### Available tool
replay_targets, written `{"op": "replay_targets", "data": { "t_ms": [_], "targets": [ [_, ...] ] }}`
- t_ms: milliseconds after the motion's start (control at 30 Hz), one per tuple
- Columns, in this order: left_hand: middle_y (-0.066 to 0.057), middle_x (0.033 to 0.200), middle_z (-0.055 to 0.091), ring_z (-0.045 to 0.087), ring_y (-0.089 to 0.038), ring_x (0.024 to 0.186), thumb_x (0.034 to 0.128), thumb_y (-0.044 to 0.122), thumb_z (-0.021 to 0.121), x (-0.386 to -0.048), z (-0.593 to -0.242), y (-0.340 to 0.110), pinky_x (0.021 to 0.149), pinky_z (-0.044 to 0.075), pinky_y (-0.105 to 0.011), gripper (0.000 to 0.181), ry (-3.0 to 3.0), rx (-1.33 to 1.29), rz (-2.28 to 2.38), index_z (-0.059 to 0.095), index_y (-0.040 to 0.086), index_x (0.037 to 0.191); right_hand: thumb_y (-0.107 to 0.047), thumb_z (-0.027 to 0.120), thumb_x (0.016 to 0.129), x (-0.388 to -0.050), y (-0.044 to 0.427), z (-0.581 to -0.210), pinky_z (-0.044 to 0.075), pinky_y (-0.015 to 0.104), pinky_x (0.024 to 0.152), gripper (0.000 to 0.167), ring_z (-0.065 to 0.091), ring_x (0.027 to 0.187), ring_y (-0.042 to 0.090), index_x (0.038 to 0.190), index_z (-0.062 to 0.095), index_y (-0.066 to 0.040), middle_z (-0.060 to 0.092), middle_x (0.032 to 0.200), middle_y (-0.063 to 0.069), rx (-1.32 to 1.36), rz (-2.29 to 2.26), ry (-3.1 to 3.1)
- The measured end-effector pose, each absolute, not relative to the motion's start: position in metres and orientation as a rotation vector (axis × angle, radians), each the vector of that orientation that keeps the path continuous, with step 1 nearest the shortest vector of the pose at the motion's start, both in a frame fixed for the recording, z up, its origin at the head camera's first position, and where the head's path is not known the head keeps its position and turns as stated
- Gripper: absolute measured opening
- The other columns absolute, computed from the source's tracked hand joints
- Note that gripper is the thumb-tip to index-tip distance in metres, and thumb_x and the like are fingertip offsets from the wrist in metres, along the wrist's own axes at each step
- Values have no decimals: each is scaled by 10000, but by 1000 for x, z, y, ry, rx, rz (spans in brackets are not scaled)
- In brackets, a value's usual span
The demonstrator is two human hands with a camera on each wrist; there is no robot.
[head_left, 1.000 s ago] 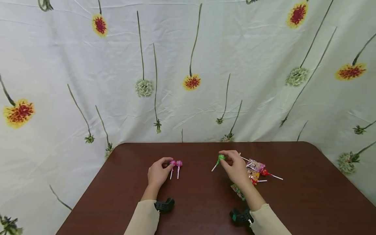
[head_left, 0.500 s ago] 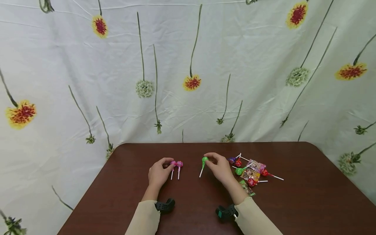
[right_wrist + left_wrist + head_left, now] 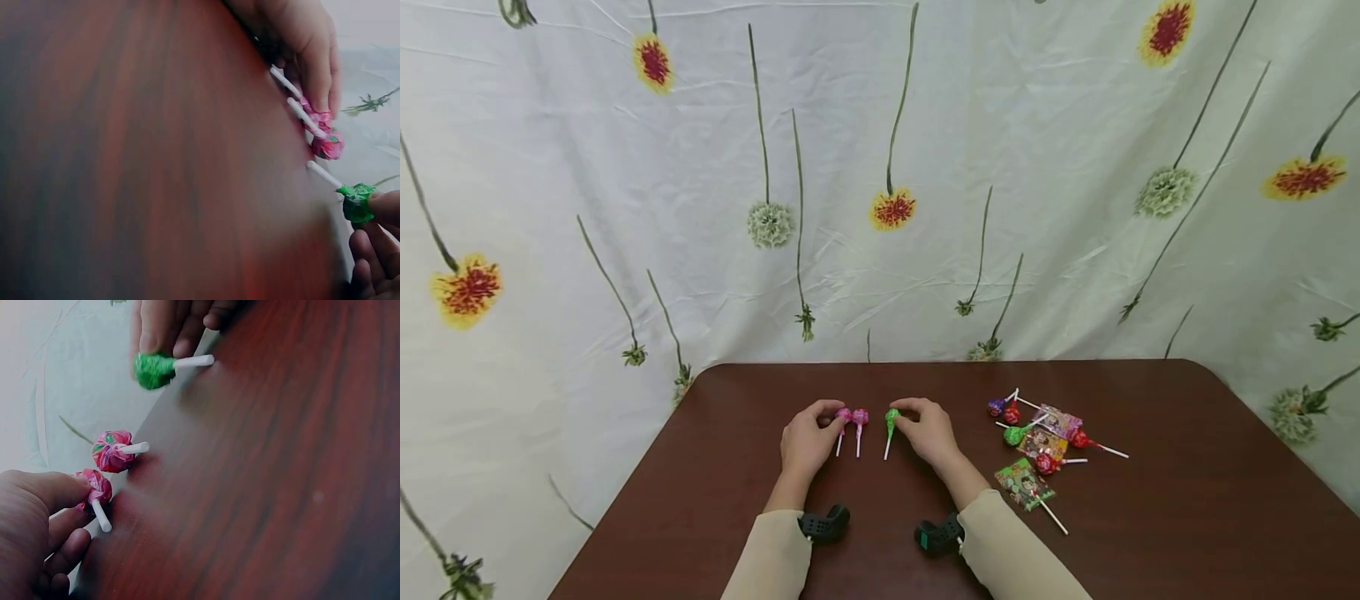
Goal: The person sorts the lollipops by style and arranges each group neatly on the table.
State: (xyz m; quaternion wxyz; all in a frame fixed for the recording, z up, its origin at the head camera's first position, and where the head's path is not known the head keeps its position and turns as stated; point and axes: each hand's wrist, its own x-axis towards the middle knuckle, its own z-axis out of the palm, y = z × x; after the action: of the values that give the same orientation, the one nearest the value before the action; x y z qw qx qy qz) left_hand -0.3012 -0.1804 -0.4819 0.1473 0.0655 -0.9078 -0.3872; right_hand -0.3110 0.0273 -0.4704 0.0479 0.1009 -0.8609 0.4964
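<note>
Near the middle of the table, the left hand [image 3: 806, 442] pinches the wrapped head of a pink lollipop [image 3: 97, 487] between thumb and finger. A second pink lollipop [image 3: 860, 418] stands just right of it, its white stick pointing toward the person. To the right of that pair, the right hand [image 3: 931, 435] pinches a green lollipop [image 3: 891, 417] by its head, stick downward. A gap separates the green head from the pink ones in the right wrist view, where the green lollipop [image 3: 358, 202] is gripped by thumb and fingertips.
Right of the right hand lies a loose group: a green lollipop [image 3: 1015, 435], a purple one [image 3: 996, 407], several red ones and flat wrapped ones, including a green packet [image 3: 1025, 483] with a stick. A flowered cloth [image 3: 850, 275] hangs behind the table [image 3: 1150, 533].
The right hand has carried the green lollipop leftward, from beside the candy group to near the pink pair. The green packet has come into full view. The left hand has stayed in place.
</note>
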Motion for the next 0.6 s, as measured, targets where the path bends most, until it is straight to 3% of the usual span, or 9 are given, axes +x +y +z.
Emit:
{"op": "replay_targets", "data": {
  "t_ms": [600],
  "targets": [
    [-34, 1065, 737, 650, -224, 1017, 919, 343, 708, -299, -476, -182, 915, 450, -477, 244, -2620, 197, -1119, 738, 241, 1139, -295, 682, 940, -313, -4, -469, 448, 521, 976, 204, 650, 1162, 293, 1130, 758, -287, 723, 1226, 17, 189, 1175, -2731]
  ]
}}
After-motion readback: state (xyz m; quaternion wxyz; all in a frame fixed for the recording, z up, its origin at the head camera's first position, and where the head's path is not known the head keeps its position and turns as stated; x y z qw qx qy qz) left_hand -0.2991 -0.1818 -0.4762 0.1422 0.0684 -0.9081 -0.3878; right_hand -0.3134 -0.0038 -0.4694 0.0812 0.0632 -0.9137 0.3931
